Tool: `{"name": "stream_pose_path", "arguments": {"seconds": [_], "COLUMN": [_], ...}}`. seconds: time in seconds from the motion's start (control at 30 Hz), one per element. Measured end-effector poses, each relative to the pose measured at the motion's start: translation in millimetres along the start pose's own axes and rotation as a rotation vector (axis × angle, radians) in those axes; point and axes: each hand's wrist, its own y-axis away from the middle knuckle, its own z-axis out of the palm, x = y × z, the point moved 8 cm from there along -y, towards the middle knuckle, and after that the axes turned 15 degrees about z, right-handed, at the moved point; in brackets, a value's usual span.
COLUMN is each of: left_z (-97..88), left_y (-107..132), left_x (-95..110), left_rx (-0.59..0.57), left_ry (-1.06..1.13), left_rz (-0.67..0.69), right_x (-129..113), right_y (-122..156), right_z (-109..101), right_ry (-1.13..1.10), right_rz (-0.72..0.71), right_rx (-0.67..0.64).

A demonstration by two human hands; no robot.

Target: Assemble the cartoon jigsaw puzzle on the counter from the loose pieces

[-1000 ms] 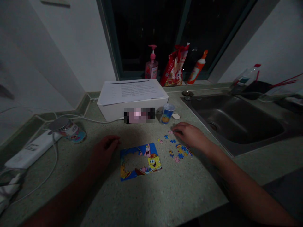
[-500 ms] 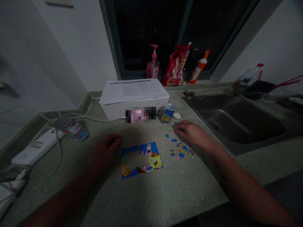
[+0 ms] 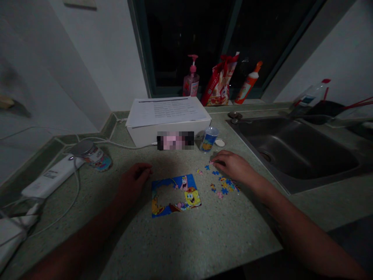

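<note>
A partly assembled jigsaw puzzle (image 3: 191, 197) with cartoon figures lies flat on the counter, its border joined around a gap in the middle. Beside its upper left corner rests my left hand (image 3: 135, 179), fingers loosely curled, with nothing visible in them. My right hand (image 3: 233, 165) is at the upper edge of the loose pieces, thumb and forefinger closed at a small pink puzzle piece (image 3: 211, 161). Several loose puzzle pieces (image 3: 224, 191) lie in a cluster below that hand, and a few blue ones (image 3: 207, 167) lie apart from it.
A blue puzzle can (image 3: 209, 139) stands behind the pieces, beside a round white lid (image 3: 220, 143). A white box (image 3: 169, 130) with papers is at the back. The sink (image 3: 297, 149) is on the right. A jar (image 3: 97, 157), a power strip (image 3: 54, 177) and cables lie left.
The view has shifted slightly, moving the scene a little to the right. My right fingertips have closed in at the pink piece. My left hand stays by the puzzle.
</note>
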Motion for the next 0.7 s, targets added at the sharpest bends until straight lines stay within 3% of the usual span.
{"name": "stream_pose_path", "arguments": {"seconds": [0.7], "left_z": [-0.2], "left_y": [-0.3], "left_x": [8.1], "left_rx": [0.001], "left_ry": [-0.001], "left_rz": [0.005], "right_x": [-2.6], "right_y": [0.5], "right_z": [-3.0], "right_ry": [0.024], "right_rz": [0.016], "right_rx": [0.001]}}
